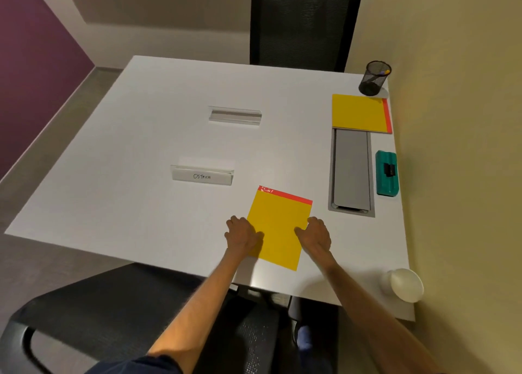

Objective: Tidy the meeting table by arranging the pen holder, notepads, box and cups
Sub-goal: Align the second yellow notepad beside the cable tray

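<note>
Left hand [242,234] and right hand [316,232] lie spread flat, touching opposite edges of the yellow notepad [278,228].

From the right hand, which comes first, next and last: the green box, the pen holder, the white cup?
From the right hand:
1. White cup, near right corner by the wall. The green box is almost as close, so this is a narrow call.
2. Green box, right edge.
3. Pen holder, far right corner.
</note>
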{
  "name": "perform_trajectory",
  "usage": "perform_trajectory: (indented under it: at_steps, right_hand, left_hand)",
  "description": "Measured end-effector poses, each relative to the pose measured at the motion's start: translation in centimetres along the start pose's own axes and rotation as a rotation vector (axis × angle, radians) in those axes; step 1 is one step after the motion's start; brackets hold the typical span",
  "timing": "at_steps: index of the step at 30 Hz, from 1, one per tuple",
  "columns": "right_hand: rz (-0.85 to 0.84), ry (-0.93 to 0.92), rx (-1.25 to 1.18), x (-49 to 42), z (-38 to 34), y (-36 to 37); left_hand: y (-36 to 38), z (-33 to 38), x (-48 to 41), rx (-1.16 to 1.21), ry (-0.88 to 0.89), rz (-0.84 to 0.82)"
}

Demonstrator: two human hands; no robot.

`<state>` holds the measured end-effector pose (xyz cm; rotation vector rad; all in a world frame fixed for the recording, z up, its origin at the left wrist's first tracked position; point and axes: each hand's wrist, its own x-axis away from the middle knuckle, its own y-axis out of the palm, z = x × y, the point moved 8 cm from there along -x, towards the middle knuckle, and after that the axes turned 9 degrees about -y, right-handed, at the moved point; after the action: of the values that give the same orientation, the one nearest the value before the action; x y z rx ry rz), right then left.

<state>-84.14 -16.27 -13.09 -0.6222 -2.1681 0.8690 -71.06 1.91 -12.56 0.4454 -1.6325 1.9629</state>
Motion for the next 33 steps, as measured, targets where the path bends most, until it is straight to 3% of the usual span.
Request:
perform_trajectory:
  at_steps: [11,19,24,33]
  right_hand:
    - [-0.001,0.174,-0.371,0.4,1.3,1.2]
    - [-0.18,0.352,-0.747,0.7,3.5,1.0]
    - [-0.147,0.361,-0.825,0.8,4.2,0.3]
    - [-0.16,0.325,-0.97,0.3,4.0,-3.4]
  left_hand:
    - [0.1,-0.2,0.0,0.073,0.008,-0.027]
    - [0.9,-1.7,0.2,0.249,-0.249,-0.046]
    - [0.0,-1.0,-0.5,0.557,-0.147,-0.121]
    - [-4.0,3.1,0.1,0.857,0.098,-0.169]
